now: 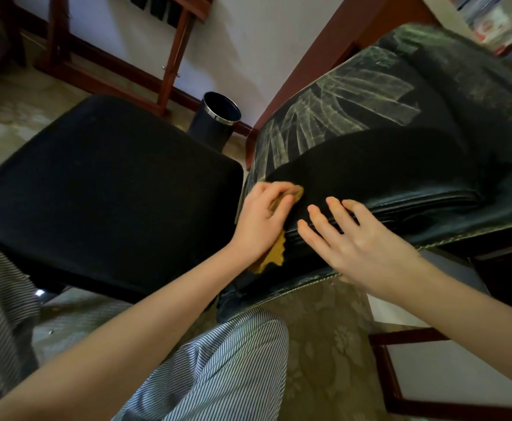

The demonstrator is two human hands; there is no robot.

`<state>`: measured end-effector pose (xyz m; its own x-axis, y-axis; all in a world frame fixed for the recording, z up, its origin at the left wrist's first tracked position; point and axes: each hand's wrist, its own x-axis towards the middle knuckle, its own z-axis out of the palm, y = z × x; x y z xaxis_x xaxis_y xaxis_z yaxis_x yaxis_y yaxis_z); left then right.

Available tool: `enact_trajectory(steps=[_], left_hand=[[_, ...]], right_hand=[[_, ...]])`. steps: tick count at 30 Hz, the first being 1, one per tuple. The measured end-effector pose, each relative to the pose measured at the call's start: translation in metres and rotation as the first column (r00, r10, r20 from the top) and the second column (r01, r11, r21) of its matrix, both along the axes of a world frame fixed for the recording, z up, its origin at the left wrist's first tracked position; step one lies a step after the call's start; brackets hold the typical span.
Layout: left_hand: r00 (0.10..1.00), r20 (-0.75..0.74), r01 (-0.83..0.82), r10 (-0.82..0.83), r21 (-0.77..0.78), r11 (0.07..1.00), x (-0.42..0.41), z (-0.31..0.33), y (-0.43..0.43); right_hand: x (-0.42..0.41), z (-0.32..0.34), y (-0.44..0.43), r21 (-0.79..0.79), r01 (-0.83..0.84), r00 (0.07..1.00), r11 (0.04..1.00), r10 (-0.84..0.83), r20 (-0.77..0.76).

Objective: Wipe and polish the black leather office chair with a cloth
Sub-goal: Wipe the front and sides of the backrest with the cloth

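Black leather chair (370,165) sits right of centre and fills the upper right of the view. Its surface is dusty, with pale greenish fan-shaped wipe streaks across the upper panel. The band just above the hands is clean and dark. Stitched seams run along the padded roll at its near edge.

Cloth (271,256) is mustard yellow and lies on the chair's left end. One ragged corner hangs out below the palm, and another bit shows past the fingertips.

Left hand (263,214) is on top of the cloth, fingers bent over it, gripping it and pressing it onto the leather.

Right hand (361,244) is flat and holds nothing. Its fingers are straight and spread, resting on the padded roll just right of the cloth. The two hands are near each other but not touching.

Left of the chair, close beside it, there's a second black padded seat (105,183), smoother and free of streaks.

Between the two, further back, a black round bin (218,117) with a chrome rim stands on the floor.

A brown wooden panel (324,47) rises behind the chair, with a white wall (233,41) and a wooden frame (172,50) to its left.

The floor is patterned beige carpet (324,344). Striped trousers (224,366) show at the bottom centre.
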<state>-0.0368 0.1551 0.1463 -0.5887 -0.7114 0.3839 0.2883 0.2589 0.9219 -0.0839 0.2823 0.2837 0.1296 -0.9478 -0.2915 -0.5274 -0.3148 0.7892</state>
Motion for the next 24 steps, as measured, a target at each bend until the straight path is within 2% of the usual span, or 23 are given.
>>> enact_trajectory(steps=[2, 6, 13, 17, 20, 22, 24], left_hand=[[0.999, -0.047, 0.001, -0.005, -0.072, 0.997, -0.011, 0.013, -0.001], [0.998, -0.063, 0.029, -0.030, -0.009, 1.000, -0.030, 0.017, -0.016], [0.981, 0.181, 0.003, -0.064, 0.316, 0.949, -0.032, -0.052, -0.028], [0.985, 0.151, -0.011, -0.086, 0.546, 0.837, -0.013, -0.088, -0.013], [0.990, 0.138, -0.068, -0.039, 0.688, 0.723, 0.001, -0.099, 0.007], [0.989, 0.144, -0.097, -0.018, 0.745, 0.659, 0.007, -0.100, 0.018], [0.987, 0.162, -0.116, -0.008, 0.741, 0.661, 0.011, -0.096, 0.022]], right_hand=[[0.002, 0.000, 0.000, 0.000, -0.001, 1.000, 1.000, 0.001, -0.002], [0.000, 0.001, 0.000, 0.003, 0.006, 1.000, 1.000, -0.006, -0.031], [0.000, 0.003, 0.001, 0.036, 0.041, 0.997, 0.999, -0.039, -0.063], [-0.001, 0.003, 0.001, 0.042, 0.044, 0.996, 0.998, -0.040, -0.083], [-0.001, 0.002, 0.000, 0.037, 0.030, 0.994, 0.999, -0.027, -0.102], [-0.001, 0.001, 0.000, 0.042, 0.034, 0.993, 0.999, -0.030, -0.111], [-0.001, 0.000, 0.000, 0.038, 0.045, 0.992, 0.998, -0.040, -0.121]])
